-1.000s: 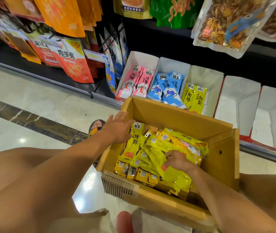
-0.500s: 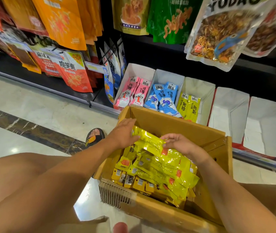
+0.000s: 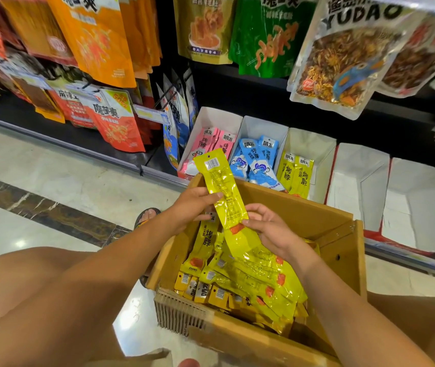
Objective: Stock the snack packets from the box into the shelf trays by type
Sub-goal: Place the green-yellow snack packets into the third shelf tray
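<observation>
Lying heaped in the box (image 3: pixel 341 250) are yellow packets (image 3: pixel 253 282). Above them the left hand (image 3: pixel 190 207) grips the middle of one packet (image 3: pixel 220 186), barcode side up, and the right hand (image 3: pixel 274 234) pinches its lower end, both hands clamped on it. Beyond the box, along the shelf's (image 3: pixel 158 171) front edge, white trays (image 3: pixel 314 145) hold pink packets (image 3: pixel 211 143), blue packets (image 3: pixel 257 160) and shelved yellow packets (image 3: pixel 294 173), side by side

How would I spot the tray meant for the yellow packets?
Find the row of white trays on the bottom shelf behind the cardboard box. The third tray from the left, beside the blue packets, alone holds yellow packets.
</observation>
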The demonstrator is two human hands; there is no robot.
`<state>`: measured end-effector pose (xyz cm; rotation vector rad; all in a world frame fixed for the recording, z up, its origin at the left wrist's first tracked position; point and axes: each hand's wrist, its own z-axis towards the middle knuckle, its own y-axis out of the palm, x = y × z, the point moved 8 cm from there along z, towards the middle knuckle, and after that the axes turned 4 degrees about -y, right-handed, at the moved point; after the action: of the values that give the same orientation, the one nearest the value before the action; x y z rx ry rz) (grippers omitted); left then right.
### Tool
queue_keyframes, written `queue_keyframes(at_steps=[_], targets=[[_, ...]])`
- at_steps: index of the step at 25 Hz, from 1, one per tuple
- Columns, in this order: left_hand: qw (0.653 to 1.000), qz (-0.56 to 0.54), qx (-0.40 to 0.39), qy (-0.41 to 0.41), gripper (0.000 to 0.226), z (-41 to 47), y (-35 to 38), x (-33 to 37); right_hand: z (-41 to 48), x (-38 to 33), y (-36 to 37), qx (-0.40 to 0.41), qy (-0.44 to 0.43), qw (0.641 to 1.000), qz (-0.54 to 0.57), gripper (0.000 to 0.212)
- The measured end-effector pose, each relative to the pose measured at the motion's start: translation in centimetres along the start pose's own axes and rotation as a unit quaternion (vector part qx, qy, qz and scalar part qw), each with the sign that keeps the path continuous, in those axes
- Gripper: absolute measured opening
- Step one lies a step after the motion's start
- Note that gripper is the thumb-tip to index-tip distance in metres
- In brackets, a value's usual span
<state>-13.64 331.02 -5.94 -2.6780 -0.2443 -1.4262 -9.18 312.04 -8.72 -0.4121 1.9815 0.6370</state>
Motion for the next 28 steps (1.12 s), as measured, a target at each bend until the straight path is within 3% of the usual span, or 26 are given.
queue_keyframes(at_steps=[5, 7, 9, 11, 13, 15, 17, 20, 24, 28], targets=[[0.997, -0.076, -0.005, -0.018, 0.018, 0.2, 0.1, -0.4, 0.6, 0.1, 1.3, -0.020, 0.012, 0.999, 0.025, 0.028], [0.997, -0.068, 0.014, -0.018, 0.021, 0.6, -0.9, -0.8, 0.9, 1.5, -0.7, 0.028, 0.054, 0.998, -0.016, 0.024], [0.997, -0.055, 0.043, -0.022, 0.017, 0.9, -2.2, -1.5, 0.9, 3.6, -4.1, 0.116, 0.085, 0.981, -0.127, 0.011], [0.997, -0.047, 0.064, -0.026, 0.011, 1.1, -3.1, -2.4, 0.9, 6.3, -7.1, 0.167, 0.091, 0.952, -0.242, 0.010], [0.995, -0.049, 0.078, -0.030, 0.008, 1.2, -4.0, -3.1, 0.7, 9.6, -8.9, 0.161, 0.110, 0.911, -0.364, 0.012], [0.995, -0.038, 0.089, -0.034, 0.008, 1.3, -5.0, -4.0, 0.2, 13.3, -9.6, 0.094, 0.148, 0.843, -0.509, 0.040], [0.993, -0.020, 0.105, -0.041, 0.007, 1.4, -6.3, -5.0, -0.3, 15.7, -9.2, 0.029, 0.161, 0.777, -0.608, 0.055], [0.991, -0.008, 0.120, -0.055, 0.008, 1.3, -7.7, -6.5, -0.1, 15.6, -8.4, 0.042, 0.148, 0.730, -0.666, 0.054], [0.992, -0.007, 0.109, -0.061, 0.013, 1.2, -8.2, -7.3, 1.5, 15.0, -8.4, 0.046, 0.153, 0.671, -0.724, 0.036], [0.994, -0.004, 0.095, -0.048, 0.017, 0.8, -8.0, -7.1, 2.0, 15.4, -8.8, 0.044, 0.151, 0.641, -0.752, 0.033]])
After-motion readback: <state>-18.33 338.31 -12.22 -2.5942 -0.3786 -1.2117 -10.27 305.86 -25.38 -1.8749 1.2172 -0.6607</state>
